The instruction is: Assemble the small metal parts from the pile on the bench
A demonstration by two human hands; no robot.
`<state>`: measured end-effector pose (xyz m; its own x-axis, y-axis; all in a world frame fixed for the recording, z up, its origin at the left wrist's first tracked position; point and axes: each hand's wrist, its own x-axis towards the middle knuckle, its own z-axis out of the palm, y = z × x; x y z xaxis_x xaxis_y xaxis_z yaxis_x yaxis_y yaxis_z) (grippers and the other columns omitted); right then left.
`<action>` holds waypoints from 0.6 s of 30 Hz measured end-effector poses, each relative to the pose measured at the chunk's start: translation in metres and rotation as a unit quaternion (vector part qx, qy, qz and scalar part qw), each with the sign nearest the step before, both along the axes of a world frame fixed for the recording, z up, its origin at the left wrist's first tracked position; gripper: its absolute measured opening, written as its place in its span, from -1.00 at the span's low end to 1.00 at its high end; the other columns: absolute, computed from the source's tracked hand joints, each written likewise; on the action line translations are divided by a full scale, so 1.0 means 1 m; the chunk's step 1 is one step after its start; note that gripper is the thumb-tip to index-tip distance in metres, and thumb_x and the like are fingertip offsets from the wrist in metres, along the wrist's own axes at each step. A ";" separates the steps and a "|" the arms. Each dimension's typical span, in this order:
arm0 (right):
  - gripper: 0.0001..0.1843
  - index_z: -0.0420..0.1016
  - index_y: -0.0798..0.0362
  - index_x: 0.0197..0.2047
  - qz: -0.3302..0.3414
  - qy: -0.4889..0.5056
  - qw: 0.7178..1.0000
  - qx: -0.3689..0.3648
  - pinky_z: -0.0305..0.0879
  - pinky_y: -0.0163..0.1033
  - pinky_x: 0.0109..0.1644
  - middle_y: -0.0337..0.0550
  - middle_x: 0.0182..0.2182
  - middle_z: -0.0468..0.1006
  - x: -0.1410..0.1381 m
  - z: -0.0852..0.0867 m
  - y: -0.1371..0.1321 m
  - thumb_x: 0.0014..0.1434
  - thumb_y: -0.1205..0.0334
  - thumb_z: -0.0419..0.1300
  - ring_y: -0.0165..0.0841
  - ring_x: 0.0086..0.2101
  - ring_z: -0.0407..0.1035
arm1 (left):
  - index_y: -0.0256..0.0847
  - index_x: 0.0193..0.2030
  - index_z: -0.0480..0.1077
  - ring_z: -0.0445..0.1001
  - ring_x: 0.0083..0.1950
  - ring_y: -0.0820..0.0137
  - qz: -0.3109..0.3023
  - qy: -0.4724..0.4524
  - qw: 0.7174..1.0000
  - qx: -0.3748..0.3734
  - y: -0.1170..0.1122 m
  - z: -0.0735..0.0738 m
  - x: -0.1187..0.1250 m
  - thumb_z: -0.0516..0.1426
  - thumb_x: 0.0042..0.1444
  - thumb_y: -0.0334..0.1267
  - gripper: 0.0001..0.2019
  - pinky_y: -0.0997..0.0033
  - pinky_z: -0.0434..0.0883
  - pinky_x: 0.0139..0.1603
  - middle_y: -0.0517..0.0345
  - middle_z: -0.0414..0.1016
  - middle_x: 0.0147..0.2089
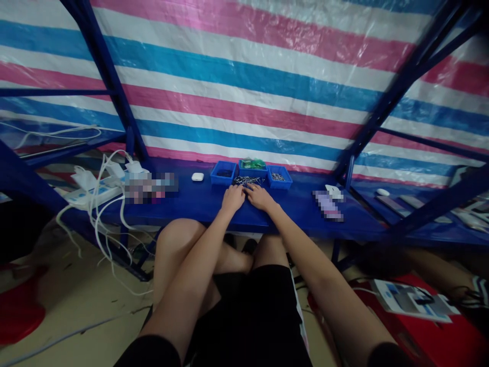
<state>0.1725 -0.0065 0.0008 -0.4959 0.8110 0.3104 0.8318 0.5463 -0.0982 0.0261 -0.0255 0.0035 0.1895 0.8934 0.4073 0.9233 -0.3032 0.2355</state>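
Observation:
My left hand (234, 198) and my right hand (259, 197) are close together at the blue bench, their curled fingers meeting at the near edge of a pile of small metal pieces (249, 180). The fingers of both hands look pinched; whatever lies between them is too small to make out. Behind the pile stand three blue bins. Dark small parts lie in the left bin (223, 180), green plastic bags (252, 163) fill the middle bin (250, 172), and silvery small parts (277, 176) are in the right bin (289, 181).
A white earbud case (197, 177) sits left of the bins. Farther left, a power strip (97, 194) has plugs and hanging white cables. A purple phone-like item (327, 205) lies at right. Blue frame posts (100, 66) flank the bench (179, 204); striped sheeting (244, 97) hangs behind.

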 end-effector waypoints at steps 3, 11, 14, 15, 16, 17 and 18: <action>-0.63 0.38 0.03 0.04 -0.028 0.020 0.999 -0.011 0.20 -0.05 0.05 -0.01 0.07 0.34 -0.003 -0.003 0.005 0.21 0.22 -0.04 -0.16 0.02 0.23 | -0.22 -0.12 0.37 0.32 -0.03 0.24 0.003 -0.002 1.000 -0.013 -0.001 0.001 0.000 -0.07 0.17 -0.31 -0.76 0.29 0.28 -0.04 -0.04 0.44 -0.11; -0.72 0.47 0.14 -0.16 -0.077 0.080 0.994 0.019 0.19 -0.19 -0.01 0.07 -0.21 0.47 0.002 -0.008 0.003 0.13 0.42 -0.01 -0.22 -0.15 0.31 | -0.23 -0.14 0.37 0.33 -0.03 0.24 0.001 -0.002 1.000 -0.014 -0.002 0.002 0.000 -0.05 0.16 -0.32 -0.77 0.29 0.28 -0.05 -0.03 0.44 -0.13; -0.69 0.46 0.13 -0.16 -0.102 0.105 0.989 0.015 0.20 -0.20 -0.05 0.07 -0.24 0.46 0.004 -0.008 0.004 0.13 0.46 -0.04 -0.22 -0.16 0.31 | -0.23 -0.15 0.38 0.32 -0.04 0.24 -0.003 0.003 1.000 -0.008 -0.002 0.002 0.000 -0.06 0.16 -0.32 -0.77 0.29 0.28 -0.06 -0.03 0.44 -0.13; -0.69 0.46 0.13 -0.16 -0.111 0.112 0.987 0.016 0.21 -0.21 -0.07 0.06 -0.26 0.46 0.005 -0.009 0.004 0.12 0.48 -0.05 -0.23 -0.18 0.31 | -0.23 -0.15 0.38 0.32 -0.04 0.24 -0.004 0.004 1.000 -0.005 -0.002 0.001 0.000 -0.06 0.16 -0.32 -0.77 0.28 0.28 -0.06 -0.03 0.43 -0.13; -0.68 0.45 0.12 -0.17 -0.119 0.120 0.985 0.019 0.21 -0.23 -0.08 0.04 -0.27 0.45 0.006 -0.009 0.004 0.11 0.49 -0.05 -0.25 -0.20 0.31 | -0.23 -0.15 0.38 0.32 -0.04 0.23 -0.003 0.005 1.000 -0.003 -0.002 0.001 0.000 -0.06 0.16 -0.32 -0.77 0.28 0.28 -0.06 -0.03 0.43 -0.13; -0.68 0.45 0.11 -0.19 -0.128 0.128 0.983 0.025 0.22 -0.24 -0.10 0.02 -0.27 0.45 0.006 -0.010 0.004 0.10 0.49 -0.05 -0.26 -0.22 0.32 | -0.23 -0.15 0.38 0.32 -0.04 0.23 -0.003 0.006 1.000 -0.003 -0.002 0.001 0.000 -0.06 0.16 -0.32 -0.77 0.28 0.28 -0.06 -0.04 0.43 -0.13; -0.69 0.45 0.10 -0.20 -0.135 0.136 0.981 0.031 0.23 -0.25 -0.12 0.01 -0.27 0.43 0.007 -0.010 0.004 0.08 0.50 -0.05 -0.28 -0.24 0.32 | -0.22 -0.15 0.38 0.32 -0.04 0.23 -0.002 0.007 1.000 -0.004 -0.002 0.002 0.000 -0.06 0.17 -0.32 -0.77 0.28 0.28 -0.06 -0.04 0.43 -0.13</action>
